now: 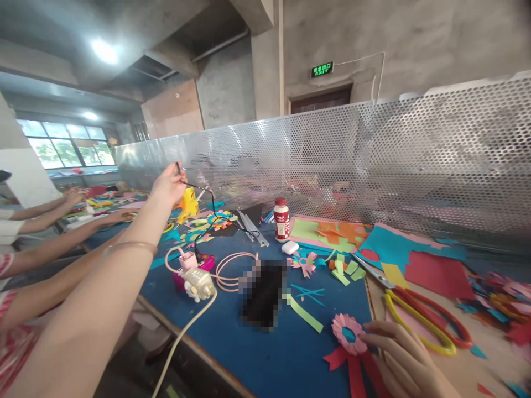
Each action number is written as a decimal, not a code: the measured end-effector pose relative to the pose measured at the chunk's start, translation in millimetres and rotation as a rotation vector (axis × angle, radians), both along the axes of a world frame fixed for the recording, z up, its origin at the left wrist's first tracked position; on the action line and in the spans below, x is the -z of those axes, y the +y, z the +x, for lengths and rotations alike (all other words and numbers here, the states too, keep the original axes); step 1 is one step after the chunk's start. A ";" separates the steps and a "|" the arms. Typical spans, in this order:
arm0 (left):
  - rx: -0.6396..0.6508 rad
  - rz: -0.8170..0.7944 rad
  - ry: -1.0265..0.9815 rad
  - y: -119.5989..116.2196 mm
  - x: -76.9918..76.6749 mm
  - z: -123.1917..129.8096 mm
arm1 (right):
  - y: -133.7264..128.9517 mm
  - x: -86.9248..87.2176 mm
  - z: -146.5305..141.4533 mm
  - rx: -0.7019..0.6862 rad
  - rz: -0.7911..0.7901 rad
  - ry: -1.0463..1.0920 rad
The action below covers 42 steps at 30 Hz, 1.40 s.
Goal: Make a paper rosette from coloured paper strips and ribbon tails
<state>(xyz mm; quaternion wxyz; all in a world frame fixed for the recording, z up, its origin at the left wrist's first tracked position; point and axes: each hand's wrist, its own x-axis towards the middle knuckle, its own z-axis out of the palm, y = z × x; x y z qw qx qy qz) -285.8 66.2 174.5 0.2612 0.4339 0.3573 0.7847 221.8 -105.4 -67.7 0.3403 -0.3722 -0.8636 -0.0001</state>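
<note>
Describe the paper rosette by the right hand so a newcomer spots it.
On the blue tabletop, go to the near side, where the person's right hand is. Right at it is a round pink paper rosette. Its teal centre and red tails set it apart from the pink-and-green paper flower farther back.

On the worktop [286,359], the rosette [348,335] lies at the front, with the right hand [409,356] at its right edge. Behind this hand lie the scissors [399,294]. Farther back stands the bottle [281,221], the earphone case [290,247] before it. To their left lies the power socket [207,262]. Behind all these things stands the partition [323,155].
</note>
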 end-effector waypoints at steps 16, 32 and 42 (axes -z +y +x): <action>0.453 0.003 0.273 -53.7 -41.1 133.1 | 24.2 -176.8 -59.8 -0.050 -0.488 0.627; 0.856 -0.426 1.282 -120.7 -10.3 227.1 | 103.5 -177.1 -133.0 -0.394 -1.563 0.611; 0.696 -0.351 1.422 -139.0 -7.7 221.2 | 109.3 -187.4 -70.8 -0.418 -1.397 0.563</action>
